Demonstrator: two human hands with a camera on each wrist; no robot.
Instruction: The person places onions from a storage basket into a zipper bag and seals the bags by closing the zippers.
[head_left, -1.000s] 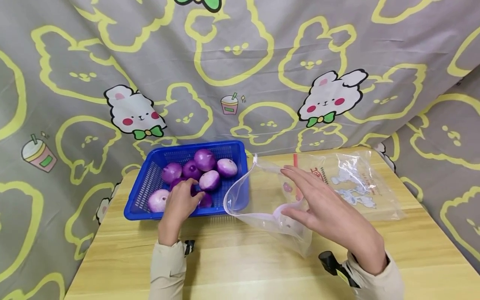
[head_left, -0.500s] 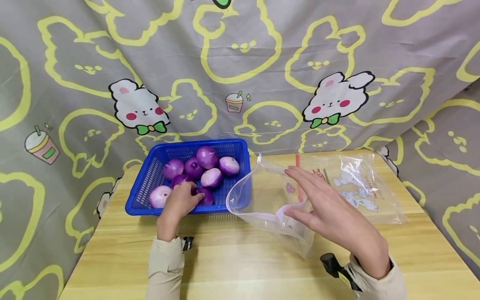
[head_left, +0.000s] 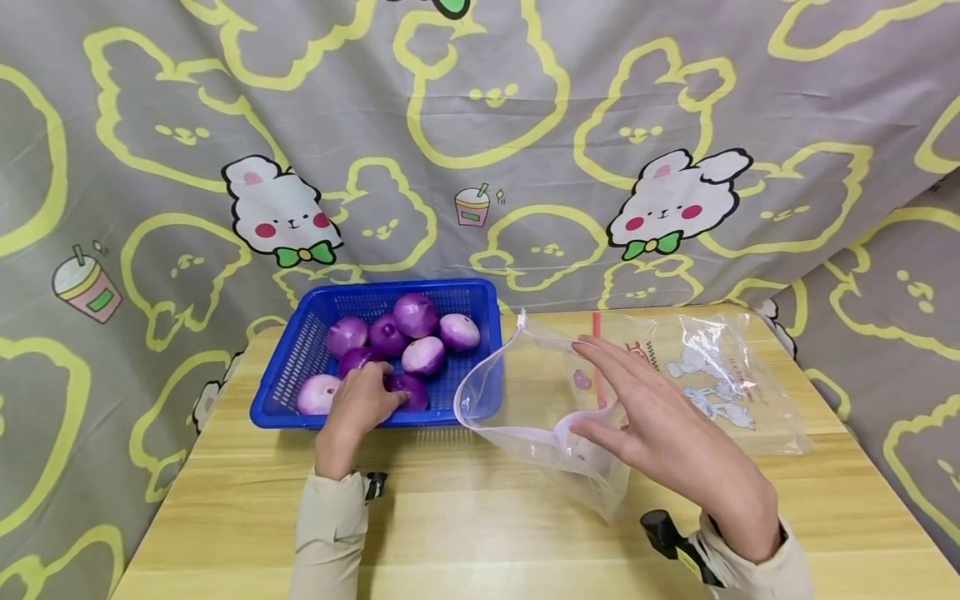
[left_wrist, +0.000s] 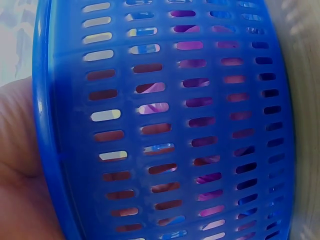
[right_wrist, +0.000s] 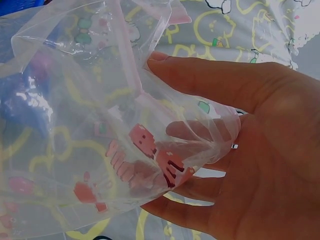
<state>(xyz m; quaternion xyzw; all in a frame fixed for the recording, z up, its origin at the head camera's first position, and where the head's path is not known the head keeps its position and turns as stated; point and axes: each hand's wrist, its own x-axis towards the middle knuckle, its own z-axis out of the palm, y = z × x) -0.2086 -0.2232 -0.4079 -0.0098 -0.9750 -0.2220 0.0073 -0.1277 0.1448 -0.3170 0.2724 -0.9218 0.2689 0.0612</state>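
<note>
In the head view my left hand [head_left: 362,400] reaches over the near rim of a blue plastic basket [head_left: 270,396]. Its thumb and fingers are around a purple onion [head_left: 414,393] at the front. Several more peeled onions [head_left: 423,357] lie in the basket. The left wrist view is filled by the slotted basket wall [left_wrist: 165,115], which hides the fingertips. My right hand [head_left: 660,412] holds a clear zip bag [head_left: 517,392] by its right side, thumb and fingers on either side of the film. The bag's mouth gapes beside the basket; red prints [right_wrist: 142,140] show on it.
A second clear printed bag [head_left: 738,358] lies flat on the wooden table [head_left: 465,525], to the right behind my right hand. A grey cartoon-patterned cloth [head_left: 525,133] hangs right behind the table. Black wrist mounts [head_left: 675,542] stick out from the sleeves.
My left fingers have settled lower around the front onion. The head view has shifted slightly; the right hand keeps its hold on the bag.
</note>
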